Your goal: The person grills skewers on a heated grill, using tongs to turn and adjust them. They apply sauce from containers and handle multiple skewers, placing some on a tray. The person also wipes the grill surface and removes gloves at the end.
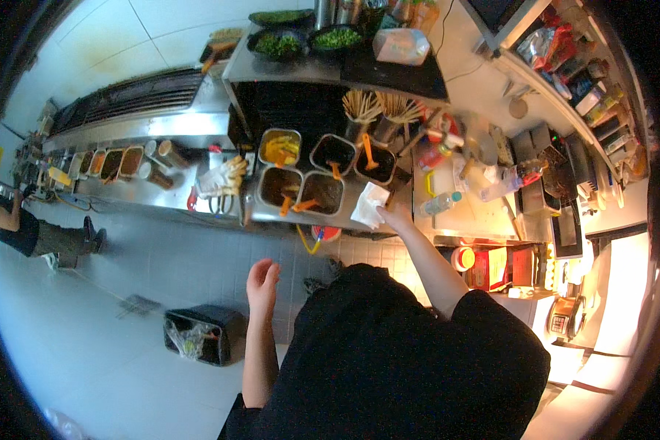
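Note:
My right hand grips a white paper napkin or cloth by its lower right edge, above the front edge of the steel counter. Behind and left of it sit several steel containers of sauce or food, among them one with yellow pieces and one of dark sauce, with orange-handled utensils in them. My left hand is raised over the floor in front of the counter, fingers loosely curled and apart, touching nothing. White gloves lie on the counter further left.
A lined black bin stands on the floor at my left. A co-worker is at the far left. Bundles of wooden skewers stand behind the containers. A clear bottle with a teal cap lies right of my right hand.

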Demonstrator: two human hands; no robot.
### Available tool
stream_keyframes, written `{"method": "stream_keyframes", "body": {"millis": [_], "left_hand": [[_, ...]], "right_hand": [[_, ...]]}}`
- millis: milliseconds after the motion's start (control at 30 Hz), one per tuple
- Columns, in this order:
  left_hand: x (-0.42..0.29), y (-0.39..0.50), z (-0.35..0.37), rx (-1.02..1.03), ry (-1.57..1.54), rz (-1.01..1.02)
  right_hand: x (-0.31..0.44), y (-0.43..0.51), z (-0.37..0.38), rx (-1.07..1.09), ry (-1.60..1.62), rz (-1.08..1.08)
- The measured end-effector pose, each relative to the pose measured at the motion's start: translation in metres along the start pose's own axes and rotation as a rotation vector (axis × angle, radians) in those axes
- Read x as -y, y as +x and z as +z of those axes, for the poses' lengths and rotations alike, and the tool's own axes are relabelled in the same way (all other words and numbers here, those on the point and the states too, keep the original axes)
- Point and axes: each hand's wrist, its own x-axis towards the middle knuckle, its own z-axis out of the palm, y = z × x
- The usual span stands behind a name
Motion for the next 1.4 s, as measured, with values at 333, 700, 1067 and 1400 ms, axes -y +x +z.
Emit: {"method": "stream_keyframes", "body": {"millis": [333,700,1067,1400], "left_hand": [[0.026,-0.041,-0.071,-0.344,-0.007,0.008],[-0.008,-0.051,-0.078,-0.5,-0.209,0.121],[0.037,-0.059,-0.292,-1.158,0.403,0.14],[0.243,-0.082,-0.487,-1.144,0.299,-0.891]], "right_hand": [[0.255,0.17,-0.221,-0.883,-0.234,-0.783],[0.297,-0.047,-0.001,-0.013,0.722,-1.178],[0.41,-0.334,0.296,0.926,0.113,-1.813],[0.517,-0.253,0.445,0.961,-0.055,-1.342]]}}
